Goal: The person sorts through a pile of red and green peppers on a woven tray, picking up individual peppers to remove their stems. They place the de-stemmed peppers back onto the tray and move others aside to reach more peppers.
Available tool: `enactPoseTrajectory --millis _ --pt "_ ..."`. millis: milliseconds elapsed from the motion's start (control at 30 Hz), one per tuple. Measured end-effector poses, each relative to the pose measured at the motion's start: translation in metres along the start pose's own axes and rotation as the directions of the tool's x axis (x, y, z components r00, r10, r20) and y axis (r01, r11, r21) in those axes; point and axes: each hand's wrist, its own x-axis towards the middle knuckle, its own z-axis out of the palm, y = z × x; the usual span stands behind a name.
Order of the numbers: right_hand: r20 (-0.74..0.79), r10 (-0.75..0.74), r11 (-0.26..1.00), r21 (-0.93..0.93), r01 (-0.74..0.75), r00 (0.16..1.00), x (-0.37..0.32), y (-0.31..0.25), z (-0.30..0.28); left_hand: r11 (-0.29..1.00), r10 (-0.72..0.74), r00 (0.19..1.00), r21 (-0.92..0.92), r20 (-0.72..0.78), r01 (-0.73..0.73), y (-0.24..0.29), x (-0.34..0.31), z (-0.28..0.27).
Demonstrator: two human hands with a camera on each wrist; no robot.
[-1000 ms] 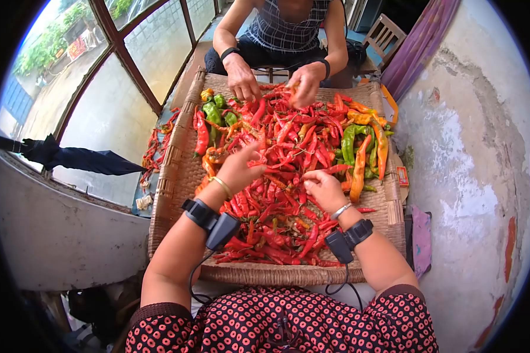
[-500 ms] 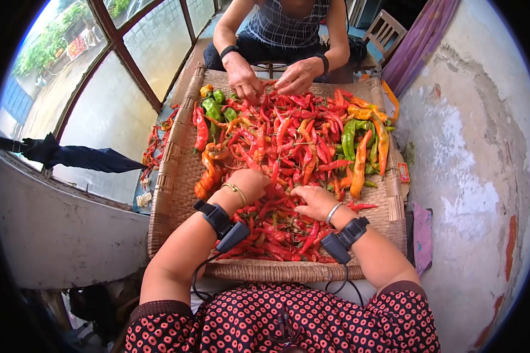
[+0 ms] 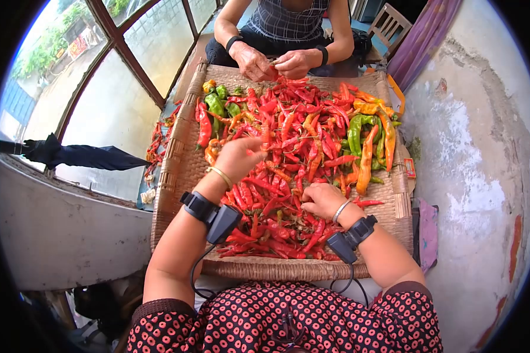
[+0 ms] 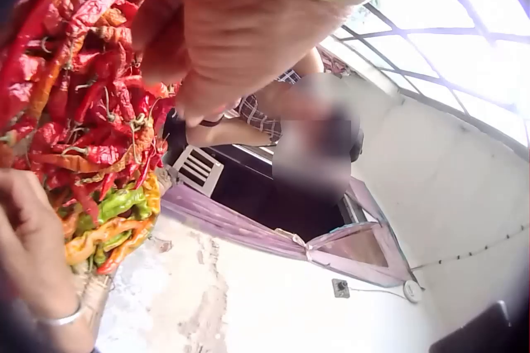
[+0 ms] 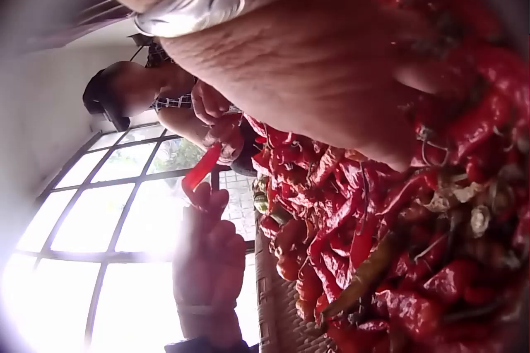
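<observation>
My left hand [image 3: 241,157] is raised over the left middle of a pile of red chili peppers [image 3: 288,126]. In the right wrist view, its curled fingers pinch a single red chili pepper [image 5: 201,168]. My right hand [image 3: 324,199] reaches down into the nearer right part of the pile. Its fingertips sit among wrinkled red peppers in the right wrist view; I cannot tell whether they grip one. Across the pile, another person's hands [image 3: 256,63] come together around a small red pepper.
A shallow woven tray [image 3: 179,194] bears the pile. Green peppers [image 3: 215,106] lie at its far left, orange ones [image 3: 366,162] at its right. A folded umbrella [image 3: 94,156] juts in from the left, before the window. A rough wall [image 3: 459,159] stands at right.
My left hand has risen from the pile beside my right hand and moved forward and left. My right hand shifts slightly right. The other person's hands lift off the pile, holding a red pepper.
</observation>
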Motion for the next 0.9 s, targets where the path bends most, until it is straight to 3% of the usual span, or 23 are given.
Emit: enactPoseTrajectory --millis 33,100,133,167,300,367,433,500,633,700,733,767,800,833,900 --pt "0.001 -0.001 1.0 -0.002 0.001 1.0 -0.001 0.0 -0.001 0.998 0.03 0.999 0.057 0.04 -0.032 0.001 -0.006 0.007" --pt "0.107 0.003 0.999 0.042 -0.007 0.994 -0.003 -0.005 -0.005 0.918 0.137 0.944 0.319 0.301 -0.236 0.007 -0.01 0.02" --pt "0.108 0.002 0.999 0.04 -0.007 0.994 -0.002 -0.005 -0.004 0.869 0.244 0.899 0.33 0.363 -0.369 0.005 -0.014 0.027" --pt "0.184 -0.041 0.995 0.098 0.023 0.982 -0.001 -0.005 -0.003 0.858 0.138 0.893 0.399 0.428 -0.324 0.007 -0.02 0.033" --pt "0.308 -0.14 0.962 0.268 0.055 0.941 -0.001 -0.006 0.001 0.749 0.264 0.907 0.523 0.327 -0.407 0.0 -0.024 0.051" --pt "0.334 -0.117 0.968 0.251 0.032 0.935 -0.002 -0.007 -0.001 0.713 0.293 0.905 0.561 0.308 -0.422 -0.001 -0.023 0.056" --pt "0.357 -0.096 0.995 0.071 0.076 0.929 -0.004 -0.009 -0.002 0.655 0.124 0.892 0.639 0.435 -0.402 0.001 -0.02 0.056" --pt "0.368 -0.116 0.993 0.047 0.106 0.923 -0.003 -0.008 0.001 0.63 0.232 0.872 0.616 0.431 -0.473 -0.003 -0.023 0.058" --pt "0.427 -0.148 0.989 0.059 0.136 0.892 -0.004 -0.008 0.001 0.698 0.297 0.844 0.502 0.447 -0.511 0.011 -0.023 0.045" --pt "0.43 -0.162 0.986 0.109 0.128 0.888 -0.004 -0.007 0.0 0.876 0.41 0.859 0.13 0.307 -0.464 0.028 -0.024 0.033" --pt "0.424 -0.164 0.986 0.108 0.13 0.891 -0.004 -0.007 -0.003 0.92 0.387 0.891 -0.027 0.239 -0.392 0.031 -0.018 0.028" --pt "0.402 -0.192 0.975 0.179 0.129 0.895 -0.006 -0.008 -0.007 0.947 0.313 0.941 -0.113 0.128 -0.299 0.039 -0.017 0.023" --pt "0.38 -0.218 0.96 0.249 0.128 0.899 -0.007 -0.01 -0.011 0.915 0.232 0.972 -0.347 0.032 -0.207 0.039 -0.011 0.018" --pt "0.377 -0.22 0.959 0.25 0.13 0.9 -0.008 -0.011 -0.015 0.813 0.126 0.991 -0.568 -0.039 -0.126 0.04 -0.005 0.012" --pt "0.289 -0.276 0.89 0.438 0.129 0.917 -0.009 -0.013 -0.024 0.652 -0.109 0.932 -0.733 -0.345 -0.195 0.052 0.004 0.007"
